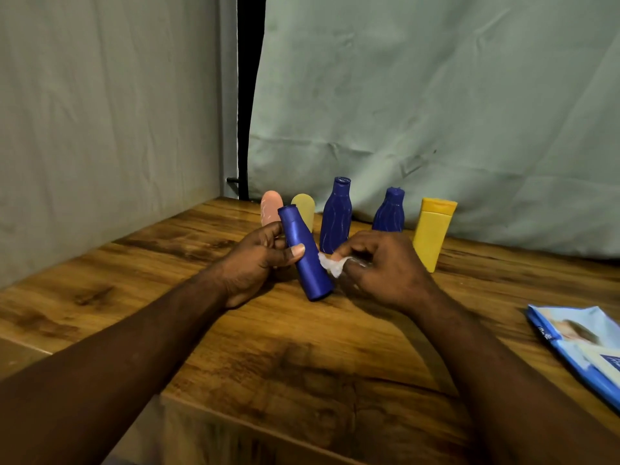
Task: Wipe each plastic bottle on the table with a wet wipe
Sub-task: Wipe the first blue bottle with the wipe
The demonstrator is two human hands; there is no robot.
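Six bottles: three blue, two yellow, one pink. Five standing bottles (335, 218) at desk (302, 364) rear. Mid-desk, left grip (258, 260) wraps tilted blue bottle (305, 253); right grip (385, 266) pinches single wet wipe (330, 265) against it.

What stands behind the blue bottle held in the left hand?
A pink bottle and a pale yellow bottle stand behind the held blue bottle. Their lower parts are covered by it and the left hand, so their bases cannot be seen.

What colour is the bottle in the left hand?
Solid dark blue, cap included: the held bottle, gripped by the left hand, shows best in the head view.
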